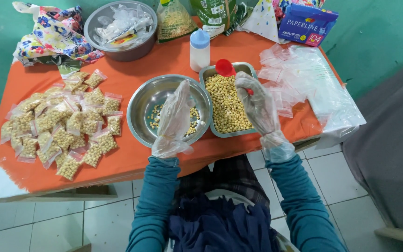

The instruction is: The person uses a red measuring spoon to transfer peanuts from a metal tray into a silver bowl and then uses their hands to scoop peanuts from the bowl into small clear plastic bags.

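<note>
Head view, left hand: the left hand [173, 122], in a loose clear plastic glove, hovers over the round shiny steel bowl [142, 100]; its fingers lie close together and point away from the person; whether they pinch anything I cannot tell
Head view, right hand: the right hand [259, 106], gloved the same way, is closed on the handle of a small red plastic scoop [225, 67], whose cup sits above the far end of the tray
Round bowl: it stands on the bench just left of the tray and holds only a thin scatter of pale yellow beans [194, 113]
Tray: the rectangular steel tray [207, 73] touches or nearly touches the bowl's right rim and is filled with a heap of the same pale beans [227, 105]
Bench: the orange-covered bench [131, 158] carries all of it
Left of the bowl: a spread of small clear zip bags filled with beans [64, 126], lying overlapped
Right of the tray: a loose pile of empty clear zip bags [299, 79]
Far side: a white plastic bottle with a blue cap [199, 50] just behind the tray, a grey metal basin of crumpled clear plastic [120, 28], a flowered cloth [54, 35], and a blue paper ream pack [306, 23]
</note>
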